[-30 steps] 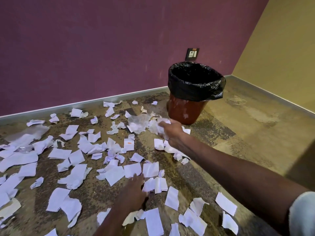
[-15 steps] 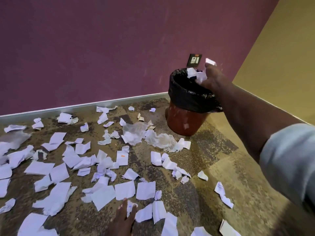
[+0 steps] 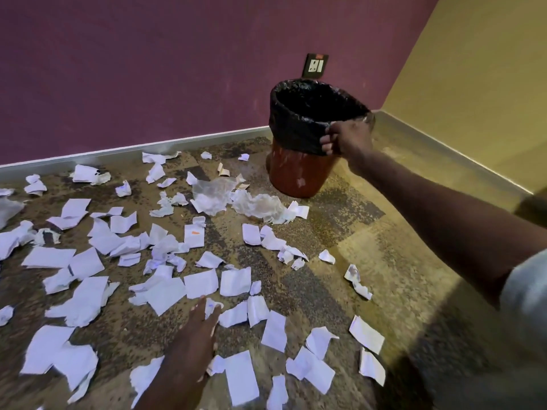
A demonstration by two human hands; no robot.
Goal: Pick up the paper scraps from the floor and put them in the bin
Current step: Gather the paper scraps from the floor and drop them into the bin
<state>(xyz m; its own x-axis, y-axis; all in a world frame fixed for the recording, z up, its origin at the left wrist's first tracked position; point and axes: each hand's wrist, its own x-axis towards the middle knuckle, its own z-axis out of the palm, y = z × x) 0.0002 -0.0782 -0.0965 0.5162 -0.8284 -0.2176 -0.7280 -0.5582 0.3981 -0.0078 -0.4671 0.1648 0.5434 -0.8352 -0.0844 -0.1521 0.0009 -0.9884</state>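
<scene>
A: Paper scraps (image 3: 204, 284) lie all over the floor (image 3: 370, 261) left of the bin (image 3: 299, 170). Status?
B: I've got the right hand (image 3: 344, 139) pinching the bin's black liner (image 3: 296, 128) at the rim; left hand (image 3: 198, 329) flat, fingers straight, on scraps. Next I'd say: drag the bin closer, then grab more.

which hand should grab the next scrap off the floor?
Left. The left hand is flat on the floor among the paper scraps, holding nothing. The right hand grips the bin's rim, away from them.
</scene>
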